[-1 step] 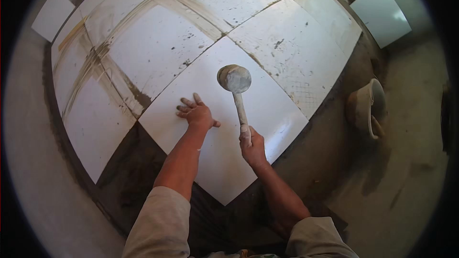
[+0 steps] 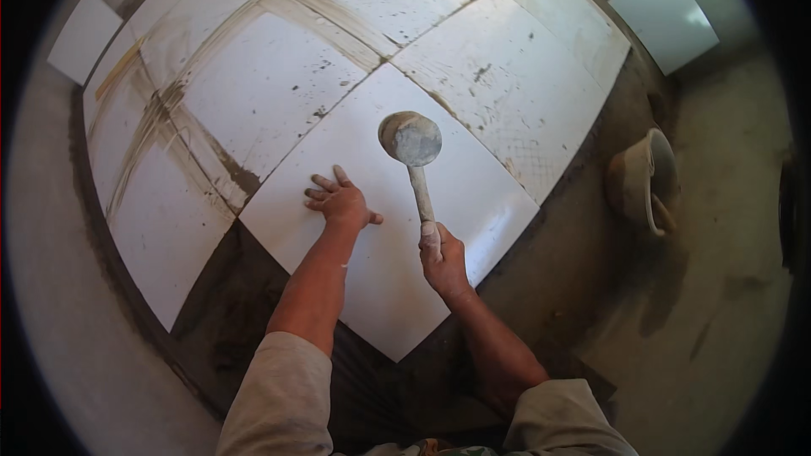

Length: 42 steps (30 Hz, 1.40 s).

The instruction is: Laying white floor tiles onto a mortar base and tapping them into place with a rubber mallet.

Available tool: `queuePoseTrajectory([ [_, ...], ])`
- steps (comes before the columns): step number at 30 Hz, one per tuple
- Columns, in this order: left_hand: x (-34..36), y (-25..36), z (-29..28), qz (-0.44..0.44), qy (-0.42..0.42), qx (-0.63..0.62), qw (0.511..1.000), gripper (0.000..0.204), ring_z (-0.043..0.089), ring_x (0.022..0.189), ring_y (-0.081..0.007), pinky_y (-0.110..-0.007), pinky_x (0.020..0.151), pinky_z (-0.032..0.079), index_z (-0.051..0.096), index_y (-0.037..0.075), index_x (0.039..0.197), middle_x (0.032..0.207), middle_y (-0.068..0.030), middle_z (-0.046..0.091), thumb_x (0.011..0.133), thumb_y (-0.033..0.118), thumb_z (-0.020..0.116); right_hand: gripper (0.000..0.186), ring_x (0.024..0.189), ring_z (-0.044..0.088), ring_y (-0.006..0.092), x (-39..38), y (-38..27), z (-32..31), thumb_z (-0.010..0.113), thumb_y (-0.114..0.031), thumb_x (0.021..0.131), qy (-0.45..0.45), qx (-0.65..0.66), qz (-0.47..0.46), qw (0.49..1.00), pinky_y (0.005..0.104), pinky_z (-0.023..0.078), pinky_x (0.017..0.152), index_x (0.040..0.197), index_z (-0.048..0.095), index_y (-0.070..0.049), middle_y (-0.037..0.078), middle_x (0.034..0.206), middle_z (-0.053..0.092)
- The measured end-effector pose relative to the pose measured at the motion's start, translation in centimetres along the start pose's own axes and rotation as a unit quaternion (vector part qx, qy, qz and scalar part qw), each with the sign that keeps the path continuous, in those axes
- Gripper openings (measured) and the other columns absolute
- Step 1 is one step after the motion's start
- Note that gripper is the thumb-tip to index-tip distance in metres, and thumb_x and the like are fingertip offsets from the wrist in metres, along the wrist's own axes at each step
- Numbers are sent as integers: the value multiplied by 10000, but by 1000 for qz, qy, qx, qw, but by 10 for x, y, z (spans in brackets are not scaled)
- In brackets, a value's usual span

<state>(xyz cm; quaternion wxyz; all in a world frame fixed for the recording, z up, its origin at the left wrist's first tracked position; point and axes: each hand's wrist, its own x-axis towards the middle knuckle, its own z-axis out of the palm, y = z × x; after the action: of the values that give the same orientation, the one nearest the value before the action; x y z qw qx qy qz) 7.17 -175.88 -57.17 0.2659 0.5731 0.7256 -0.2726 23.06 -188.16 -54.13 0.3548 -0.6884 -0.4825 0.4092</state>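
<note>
Beneath both hands lies a glossy white square floor tile [image 2: 390, 274], cleaner than the tiles around it. My left hand [image 2: 342, 204] rests on its left part with the fingers spread, palm down. In my right hand [image 2: 443, 257] is the handle of a mallet [image 2: 414, 138], gripped with the thumb along it. The mallet's round head is grey and dirty, and it appears over the far middle of the tile. Whether the head touches the tile, I cannot tell.
Smeared white tiles [image 2: 270, 84] cover the floor beyond and to the left. Dark bedding [image 2: 228, 283] shows along the near edges. A dirty bucket [image 2: 627, 181] with something inside tilts at the right. Loose tiles lean at the far right [image 2: 663, 17] and far left [image 2: 84, 36].
The whole view has shifted slightly, so everything sits a little further left. Both hands and the mallet keep nearly the same pose over the tile.
</note>
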Motion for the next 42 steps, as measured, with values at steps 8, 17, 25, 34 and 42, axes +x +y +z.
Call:
queuePoseTrajectory([
  [8,-3,23,7,-11,25,-10,1000,1366,174,1361,-588,-644,1085,210,-29,33,1519,1493,-418,32,605,506,869,403,555,532,413,-42,27,-36,483,-383,985,71,30,-109,991,430,443,548,856,501,-2,166,603,533],
  [17,5,16,13,-17,30,-5,999,1396,186,1362,-579,-640,1080,234,-76,66,1515,1501,-401,33,592,507,874,442,590,576,429,-55,17,-34,457,-420,994,24,-3,60,998,476,446,555,848,526,-8,222,617,558],
  [25,3,28,10,-25,26,2,999,1404,202,1362,-570,-616,1104,213,-57,61,1515,1501,-401,39,575,501,887,375,547,529,398,-78,24,-56,494,-369,982,110,114,-35,987,425,434,537,862,510,-15,170,618,521],
  [34,1,11,2,-34,44,-11,998,1428,206,1363,-565,-618,1112,188,-30,62,1519,1506,-396,36,533,510,901,458,623,562,487,-47,18,-27,474,-447,978,21,-27,66,997,528,438,579,841,524,-13,239,630,566],
  [42,9,18,6,-27,15,4,1000,1487,191,1355,-587,-625,1109,171,-87,40,1510,1493,-416,25,515,557,890,441,531,573,328,-64,12,-44,502,-428,975,45,139,-32,989,399,458,532,866,534,-2,157,621,557],
])
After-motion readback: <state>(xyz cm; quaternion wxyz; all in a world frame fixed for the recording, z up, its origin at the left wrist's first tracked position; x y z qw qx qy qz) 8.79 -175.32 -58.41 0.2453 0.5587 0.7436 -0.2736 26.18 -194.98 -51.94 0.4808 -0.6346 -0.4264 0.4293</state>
